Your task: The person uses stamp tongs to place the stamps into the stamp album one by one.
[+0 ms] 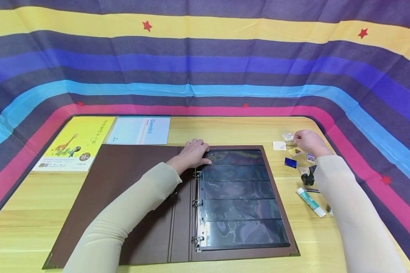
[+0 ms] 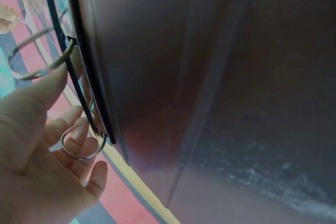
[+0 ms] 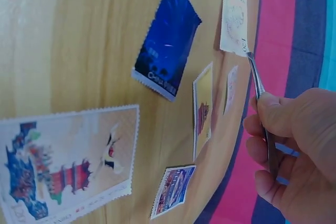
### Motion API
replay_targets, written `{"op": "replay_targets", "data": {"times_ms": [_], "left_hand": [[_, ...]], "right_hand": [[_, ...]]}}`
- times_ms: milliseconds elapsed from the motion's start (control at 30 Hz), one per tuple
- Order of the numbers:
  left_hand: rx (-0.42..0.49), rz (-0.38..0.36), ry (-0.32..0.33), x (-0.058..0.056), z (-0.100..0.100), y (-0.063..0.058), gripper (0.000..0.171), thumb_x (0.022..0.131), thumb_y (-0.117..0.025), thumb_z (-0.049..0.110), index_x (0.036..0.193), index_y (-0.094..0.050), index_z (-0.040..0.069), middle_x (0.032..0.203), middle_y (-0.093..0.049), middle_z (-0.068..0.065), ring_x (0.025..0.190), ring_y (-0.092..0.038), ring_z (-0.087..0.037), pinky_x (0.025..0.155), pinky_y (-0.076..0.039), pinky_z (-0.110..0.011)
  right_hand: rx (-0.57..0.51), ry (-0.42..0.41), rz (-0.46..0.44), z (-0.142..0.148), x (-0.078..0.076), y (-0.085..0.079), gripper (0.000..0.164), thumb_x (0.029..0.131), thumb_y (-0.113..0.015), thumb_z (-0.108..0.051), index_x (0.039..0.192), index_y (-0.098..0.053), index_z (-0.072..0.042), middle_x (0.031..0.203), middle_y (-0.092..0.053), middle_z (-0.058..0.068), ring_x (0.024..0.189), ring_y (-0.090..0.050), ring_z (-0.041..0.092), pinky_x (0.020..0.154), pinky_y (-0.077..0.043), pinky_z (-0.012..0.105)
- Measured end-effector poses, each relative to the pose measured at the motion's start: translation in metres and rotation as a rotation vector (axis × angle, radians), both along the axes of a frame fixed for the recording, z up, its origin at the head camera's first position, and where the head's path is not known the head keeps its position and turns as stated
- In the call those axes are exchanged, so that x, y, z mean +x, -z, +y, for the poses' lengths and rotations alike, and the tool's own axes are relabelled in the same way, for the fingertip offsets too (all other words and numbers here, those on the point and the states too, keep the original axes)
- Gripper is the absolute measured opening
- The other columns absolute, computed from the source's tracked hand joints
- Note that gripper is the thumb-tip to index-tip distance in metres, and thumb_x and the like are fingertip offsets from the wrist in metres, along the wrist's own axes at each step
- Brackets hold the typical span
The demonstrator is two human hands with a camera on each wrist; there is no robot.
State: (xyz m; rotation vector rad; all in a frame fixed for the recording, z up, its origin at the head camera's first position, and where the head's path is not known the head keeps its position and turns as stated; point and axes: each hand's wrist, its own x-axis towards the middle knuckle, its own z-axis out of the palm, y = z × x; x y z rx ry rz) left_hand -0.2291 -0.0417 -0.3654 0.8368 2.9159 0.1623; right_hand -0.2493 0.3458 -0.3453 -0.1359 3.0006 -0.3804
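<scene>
In my right hand I pinch metal tweezers between thumb and fingers. The tweezer tips meet the corner of a white stamp; whether they grip it I cannot tell. Around it on the wooden table lie a blue stamp, a yellowish stamp and several others. My left hand rests at the top of an open brown ring binder, beside the upper ring, its fingers loosely spread. Black pocket pages sit on the binder's rings.
A glue stick and a small black object lie by my right forearm. At the back left are a yellow booklet and a pale blue notebook. A striped cloth hangs behind the table.
</scene>
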Motion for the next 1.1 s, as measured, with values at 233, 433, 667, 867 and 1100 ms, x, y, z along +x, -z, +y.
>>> {"op": "replay_targets", "data": {"times_ms": [233,433,667,867,1100], "left_hand": [[0.035,-0.023,0.002,-0.001,0.000,0.001,0.053,0.070,-0.054,0.051,0.106,-0.050,0.013,0.102,-0.043,-0.002,0.095,-0.036,-0.020,0.079,-0.027,-0.038],[0.041,-0.047,-0.020,-0.002,0.003,0.000,0.047,0.068,-0.057,0.049,0.100,-0.051,0.015,0.096,-0.044,0.001,0.090,-0.036,-0.019,0.076,-0.027,-0.036],[0.043,-0.041,-0.011,-0.004,0.004,0.000,0.043,0.067,-0.058,0.048,0.094,-0.052,0.016,0.094,-0.044,0.003,0.086,-0.036,-0.017,0.074,-0.027,-0.035],[0.042,-0.010,0.027,-0.005,0.001,0.001,0.040,0.067,-0.058,0.048,0.090,-0.052,0.016,0.091,-0.045,0.005,0.083,-0.035,-0.014,0.073,-0.026,-0.034],[0.025,-0.001,0.055,-0.006,0.001,0.003,0.043,0.068,-0.057,0.048,0.095,-0.052,0.015,0.090,-0.047,0.005,0.084,-0.037,-0.015,0.076,-0.026,-0.036]], "right_hand": [[-0.042,-0.005,0.051,0.002,0.003,-0.005,0.020,0.084,-0.037,-0.009,0.089,-0.053,0.001,0.084,-0.049,0.015,0.069,-0.038,0.026,0.060,-0.030,0.039],[-0.077,0.008,0.069,-0.001,0.002,-0.009,0.018,0.085,-0.039,-0.011,0.090,-0.051,0.001,0.084,-0.047,0.014,0.071,-0.037,0.026,0.061,-0.028,0.039],[-0.134,-0.001,0.104,-0.008,0.003,-0.012,0.014,0.084,-0.042,-0.010,0.084,-0.050,0.001,0.079,-0.046,0.013,0.069,-0.037,0.026,0.061,-0.028,0.037],[-0.161,-0.017,0.113,-0.021,0.001,-0.014,0.019,0.086,-0.041,-0.013,0.089,-0.052,0.001,0.089,-0.051,0.017,0.072,-0.041,0.027,0.064,-0.032,0.040],[-0.183,-0.028,0.109,-0.036,0.001,-0.014,0.019,0.086,-0.042,-0.014,0.092,-0.053,0.000,0.093,-0.052,0.018,0.080,-0.046,0.029,0.068,-0.034,0.043]]}}
